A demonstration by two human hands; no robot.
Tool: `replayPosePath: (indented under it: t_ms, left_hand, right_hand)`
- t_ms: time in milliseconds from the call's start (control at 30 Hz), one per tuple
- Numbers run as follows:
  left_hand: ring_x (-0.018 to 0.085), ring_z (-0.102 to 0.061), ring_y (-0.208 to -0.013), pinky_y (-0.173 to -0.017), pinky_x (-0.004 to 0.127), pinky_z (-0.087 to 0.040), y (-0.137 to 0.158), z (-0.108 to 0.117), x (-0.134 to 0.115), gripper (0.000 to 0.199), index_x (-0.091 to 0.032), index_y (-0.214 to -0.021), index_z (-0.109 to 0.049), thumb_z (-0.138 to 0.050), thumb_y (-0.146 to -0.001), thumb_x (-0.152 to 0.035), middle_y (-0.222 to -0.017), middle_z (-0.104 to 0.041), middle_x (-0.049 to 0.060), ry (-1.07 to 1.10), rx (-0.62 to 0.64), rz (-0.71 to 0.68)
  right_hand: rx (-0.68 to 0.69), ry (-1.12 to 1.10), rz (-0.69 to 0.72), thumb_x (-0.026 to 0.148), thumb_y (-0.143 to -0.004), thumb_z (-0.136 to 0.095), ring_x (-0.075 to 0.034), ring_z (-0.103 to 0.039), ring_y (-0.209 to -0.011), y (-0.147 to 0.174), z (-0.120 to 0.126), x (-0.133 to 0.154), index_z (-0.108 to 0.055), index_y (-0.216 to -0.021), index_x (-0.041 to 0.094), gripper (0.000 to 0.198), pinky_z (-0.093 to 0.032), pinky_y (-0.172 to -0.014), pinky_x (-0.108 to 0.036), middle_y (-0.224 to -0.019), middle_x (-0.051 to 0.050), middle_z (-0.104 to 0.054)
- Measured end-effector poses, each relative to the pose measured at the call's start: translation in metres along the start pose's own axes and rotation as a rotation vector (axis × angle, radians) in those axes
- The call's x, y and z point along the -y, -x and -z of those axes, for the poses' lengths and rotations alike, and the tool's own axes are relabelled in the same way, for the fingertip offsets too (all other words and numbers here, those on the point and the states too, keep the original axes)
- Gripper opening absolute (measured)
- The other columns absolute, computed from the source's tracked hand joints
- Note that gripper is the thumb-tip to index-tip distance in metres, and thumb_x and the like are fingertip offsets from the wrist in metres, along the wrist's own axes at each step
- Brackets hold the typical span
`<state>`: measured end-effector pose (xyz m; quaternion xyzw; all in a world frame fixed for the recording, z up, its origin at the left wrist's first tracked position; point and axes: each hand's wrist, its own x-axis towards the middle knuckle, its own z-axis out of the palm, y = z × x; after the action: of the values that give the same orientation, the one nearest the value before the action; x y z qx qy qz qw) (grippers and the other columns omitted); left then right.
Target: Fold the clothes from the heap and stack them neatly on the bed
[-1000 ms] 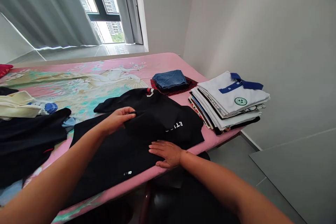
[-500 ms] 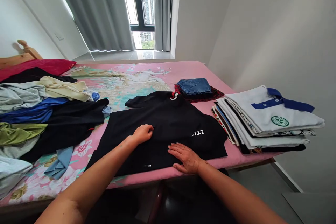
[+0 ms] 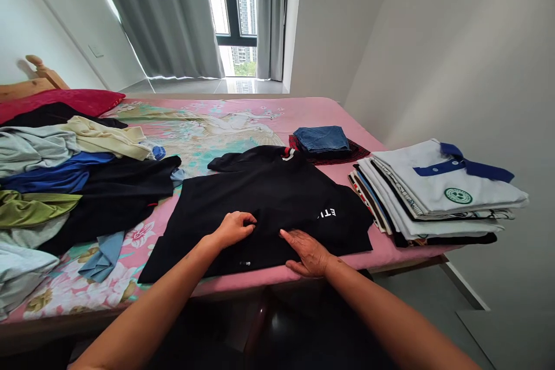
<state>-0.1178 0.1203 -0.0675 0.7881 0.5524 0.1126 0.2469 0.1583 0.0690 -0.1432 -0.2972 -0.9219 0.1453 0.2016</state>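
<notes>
A black short-sleeved shirt [image 3: 269, 196] lies spread on the near side of the bed, its red-and-white trimmed collar pointing away and white letters near its right sleeve. On its middle rests my left hand [image 3: 234, 228], thumb and fingers closed in a pinch on the black cloth. My right hand [image 3: 310, 253] lies on the shirt's near edge, fingers stretched out and thumb apart from them. A fold of cloth runs between the two hands and partly covers the lettering.
A pile of loose clothes [image 3: 108, 185] covers the bed's left side. To the right stands a stack of folded shirts [image 3: 433, 196], a white polo with blue collar on top. Folded denim [image 3: 323, 139] lies behind the black shirt. The bed's front edge [image 3: 212, 288] runs before me.
The view has tilted slightly. My left hand now pinches the cloth more plainly, and my right fingers have shifted a little on the shirt, which is otherwise in the same place.
</notes>
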Motion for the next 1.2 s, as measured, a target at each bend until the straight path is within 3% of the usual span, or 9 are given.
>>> replayPosePath:
  t_ms: [167, 367, 600, 700, 867, 967, 1067, 1133, 1200]
  left_hand:
    - [0.014, -0.060, -0.079, -0.074, 0.024, -0.044, 0.054, -0.014, 0.007, 0.015, -0.020, -0.085, -0.067, -0.053, -0.080, -0.025, -0.083, -0.066, 0.002, 0.263, -0.287, -0.087]
    - [0.013, -0.059, -0.073, -0.069, 0.024, -0.045, 0.114, -0.030, 0.020, 0.013, -0.019, -0.082, -0.068, -0.056, -0.081, -0.025, -0.076, -0.064, 0.002, 0.344, -0.332, -0.051]
    - [0.021, -0.061, -0.092, -0.084, 0.031, -0.046, 0.150, -0.037, 0.025, 0.012, -0.017, -0.072, -0.066, -0.063, -0.071, -0.028, -0.092, -0.067, 0.007, 0.556, -0.445, 0.046]
    - [0.023, -0.061, -0.090, -0.082, 0.033, -0.048, 0.155, -0.036, 0.021, 0.015, -0.016, -0.073, -0.064, -0.062, -0.069, -0.030, -0.090, -0.066, 0.008, 0.584, -0.387, 0.097]
    - [0.023, -0.059, -0.096, -0.088, 0.035, -0.046, 0.156, -0.035, 0.006, 0.033, -0.016, -0.099, -0.066, -0.064, -0.073, -0.037, -0.098, -0.065, 0.007, 0.648, -0.293, 0.159]
    - [0.016, -0.059, -0.074, -0.065, 0.026, -0.050, 0.161, -0.033, -0.003, 0.025, -0.015, -0.083, -0.066, -0.058, -0.078, -0.039, -0.082, -0.061, 0.004, 0.738, -0.263, 0.171]
    - [0.010, -0.051, -0.050, -0.046, 0.021, -0.042, 0.168, -0.032, -0.009, 0.033, -0.017, -0.093, -0.062, -0.062, -0.074, -0.043, -0.064, -0.052, -0.003, 0.846, -0.165, 0.312]
    - [0.012, -0.055, -0.051, -0.044, 0.021, -0.041, 0.170, -0.037, -0.015, 0.045, -0.018, -0.099, -0.058, -0.066, -0.069, -0.049, -0.063, -0.050, -0.003, 0.916, -0.115, 0.388]
    - [0.015, -0.059, -0.059, -0.045, 0.022, -0.043, 0.171, -0.048, -0.023, 0.047, -0.018, -0.090, -0.056, -0.068, -0.064, -0.055, -0.066, -0.051, -0.002, 1.003, -0.106, 0.429]
  right_hand:
    - [-0.008, -0.012, -0.005, 0.034, -0.080, -0.057, -0.027, -0.038, -0.128, 0.003, -0.001, 0.000, -0.008, -0.148, 0.012, 0.087, -0.031, -0.108, -0.048, -0.139, -0.016, -0.041]
    - [-0.005, 0.013, -0.009, 0.037, -0.083, -0.054, -0.028, -0.040, -0.127, 0.006, -0.003, 0.000, -0.007, -0.148, 0.012, 0.084, -0.033, -0.107, -0.049, -0.138, -0.016, -0.043]
    - [-0.004, 0.054, 0.004, 0.037, -0.085, -0.051, -0.027, -0.043, -0.125, 0.007, -0.005, 0.002, -0.020, -0.146, 0.012, 0.072, -0.037, -0.104, -0.046, -0.139, -0.016, -0.042]
    - [-0.002, 0.072, 0.006, 0.036, -0.086, -0.051, -0.026, -0.043, -0.125, 0.008, -0.005, 0.003, -0.021, -0.145, 0.011, 0.071, -0.037, -0.105, -0.045, -0.140, -0.016, -0.042]
    - [-0.004, 0.081, 0.012, 0.036, -0.086, -0.050, -0.025, -0.045, -0.124, 0.008, -0.006, 0.005, -0.032, -0.141, 0.014, 0.062, -0.038, -0.103, -0.043, -0.136, -0.014, -0.047]
    - [0.016, 0.108, 0.016, 0.036, -0.087, -0.049, -0.026, -0.048, -0.120, 0.008, -0.007, 0.006, -0.042, -0.135, 0.015, 0.053, -0.040, -0.100, -0.043, -0.130, -0.013, -0.052]
    - [0.042, 0.138, -0.009, 0.038, -0.086, -0.049, -0.027, -0.053, -0.109, 0.007, -0.008, 0.005, -0.053, -0.122, 0.013, 0.044, -0.043, -0.093, -0.043, -0.116, -0.014, -0.060]
    - [0.066, 0.148, -0.034, 0.040, -0.087, -0.047, -0.027, -0.056, -0.102, 0.007, -0.008, 0.005, -0.058, -0.114, 0.013, 0.040, -0.044, -0.089, -0.042, -0.106, -0.013, -0.063]
    - [0.085, 0.151, -0.053, 0.042, -0.088, -0.045, -0.027, -0.057, -0.099, 0.007, -0.009, 0.004, -0.060, -0.110, 0.013, 0.039, -0.044, -0.089, -0.043, -0.103, -0.013, -0.063]
